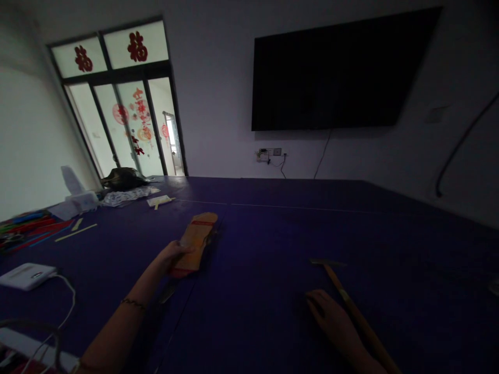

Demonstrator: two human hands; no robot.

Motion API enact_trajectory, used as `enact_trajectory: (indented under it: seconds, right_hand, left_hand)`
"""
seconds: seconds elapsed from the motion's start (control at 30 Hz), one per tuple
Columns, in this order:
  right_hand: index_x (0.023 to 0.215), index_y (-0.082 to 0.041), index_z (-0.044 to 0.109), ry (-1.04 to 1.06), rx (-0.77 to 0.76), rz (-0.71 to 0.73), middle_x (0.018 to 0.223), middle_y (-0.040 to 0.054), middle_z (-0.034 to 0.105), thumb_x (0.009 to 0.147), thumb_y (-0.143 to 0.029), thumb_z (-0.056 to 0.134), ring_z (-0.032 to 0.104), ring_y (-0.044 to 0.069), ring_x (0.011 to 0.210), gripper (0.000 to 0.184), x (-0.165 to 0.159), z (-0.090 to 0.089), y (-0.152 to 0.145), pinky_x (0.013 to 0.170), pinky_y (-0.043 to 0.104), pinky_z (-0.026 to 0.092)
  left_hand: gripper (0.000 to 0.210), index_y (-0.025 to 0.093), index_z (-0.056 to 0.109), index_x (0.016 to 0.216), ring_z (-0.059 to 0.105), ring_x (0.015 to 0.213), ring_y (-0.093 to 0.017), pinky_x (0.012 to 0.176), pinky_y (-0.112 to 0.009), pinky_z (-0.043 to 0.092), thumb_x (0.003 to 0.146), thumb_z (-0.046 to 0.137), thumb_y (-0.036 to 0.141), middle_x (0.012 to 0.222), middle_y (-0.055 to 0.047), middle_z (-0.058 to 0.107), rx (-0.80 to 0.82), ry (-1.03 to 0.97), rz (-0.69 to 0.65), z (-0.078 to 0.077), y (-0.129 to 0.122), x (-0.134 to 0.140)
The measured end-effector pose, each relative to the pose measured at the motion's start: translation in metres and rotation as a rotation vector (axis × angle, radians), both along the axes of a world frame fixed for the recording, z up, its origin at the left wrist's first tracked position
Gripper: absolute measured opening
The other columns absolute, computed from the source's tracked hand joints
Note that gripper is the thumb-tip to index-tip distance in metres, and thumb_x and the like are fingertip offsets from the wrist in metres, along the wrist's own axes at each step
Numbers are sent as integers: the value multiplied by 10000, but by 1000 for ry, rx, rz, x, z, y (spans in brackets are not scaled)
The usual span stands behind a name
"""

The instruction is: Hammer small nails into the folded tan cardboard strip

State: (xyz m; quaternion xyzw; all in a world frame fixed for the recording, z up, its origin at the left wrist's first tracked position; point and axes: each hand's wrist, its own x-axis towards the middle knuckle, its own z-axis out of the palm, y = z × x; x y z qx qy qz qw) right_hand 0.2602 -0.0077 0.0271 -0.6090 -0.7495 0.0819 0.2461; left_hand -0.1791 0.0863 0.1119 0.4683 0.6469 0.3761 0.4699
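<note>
In the head view, my left hand (174, 252) grips the near left side of an orange-brown flat packet (199, 236) with red bands at its ends. The thumb lies across its upper face, while the fingers underneath are hidden. A small dark flat piece (167, 294) lies on the table below that hand. My right hand (326, 313) hangs low over the table or rests on it, with a gap between thumb and fingers and nothing visible in it. Just right of it lies a hammer (353, 307) with a long wooden handle, its thin head pointing away from me.
On the purple tabletop (265, 244), a white box (28, 276) with a white cable sits at left. Behind it are colourful strips (35, 228), papers (128, 196) and a black bag (123, 178). A dark television (343, 72) hangs on the far wall.
</note>
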Motion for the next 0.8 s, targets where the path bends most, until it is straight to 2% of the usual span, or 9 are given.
enact_trajectory:
  seconds: [0.13,0.23,0.33,0.43,0.53,0.67,0.8]
  right_hand:
    - [941,-160,590,51,9,-9,971,104,642,826,-273,351,607,214,908,288,1,-4,1,843,340,468]
    - [1000,-160,540,104,93,-72,972,115,639,825,-277,342,607,219,910,288,5,-8,4,835,354,470]
    - [1041,-143,484,148,302,-207,953,143,632,823,-290,321,607,254,899,310,9,-12,8,806,421,476]
    - [1057,-158,460,181,412,-234,981,147,616,827,-327,340,595,271,927,309,11,-10,7,799,453,476]
    - [1126,-174,430,203,349,-172,1072,144,588,834,-342,366,567,264,996,343,7,-6,4,850,457,456]
    - [1106,-200,477,193,249,-77,1100,117,588,811,-340,422,540,257,1042,332,3,-7,2,894,443,438]
    - [1064,-173,504,134,217,-59,1068,129,593,768,-339,471,547,264,1017,342,4,-15,6,894,434,440]
  left_hand:
    - [534,89,593,948,644,713,-225,666,-332,515,459,747,241,852,-92,687,-61,-177,-292,5,-10,46]
    - [542,121,593,982,635,725,-190,691,-314,512,470,738,227,871,-58,683,-140,-279,-664,-1,-13,84]
    - [530,137,618,920,624,797,-192,709,-287,504,420,763,232,905,-44,676,-156,-103,-895,-16,-9,117]
    - [561,150,616,898,610,856,-210,699,-283,505,378,784,276,948,-42,663,-96,169,-1024,-30,0,143]
    - [569,157,602,917,613,858,-214,682,-282,507,400,783,310,958,-42,659,-24,348,-1156,-35,7,162]
    - [491,155,609,885,624,811,-193,650,-249,502,454,767,329,922,-21,668,90,641,-1265,-30,12,178]
    - [487,148,611,882,617,814,-218,684,-282,494,466,757,354,896,-33,665,144,807,-1249,-21,11,186]
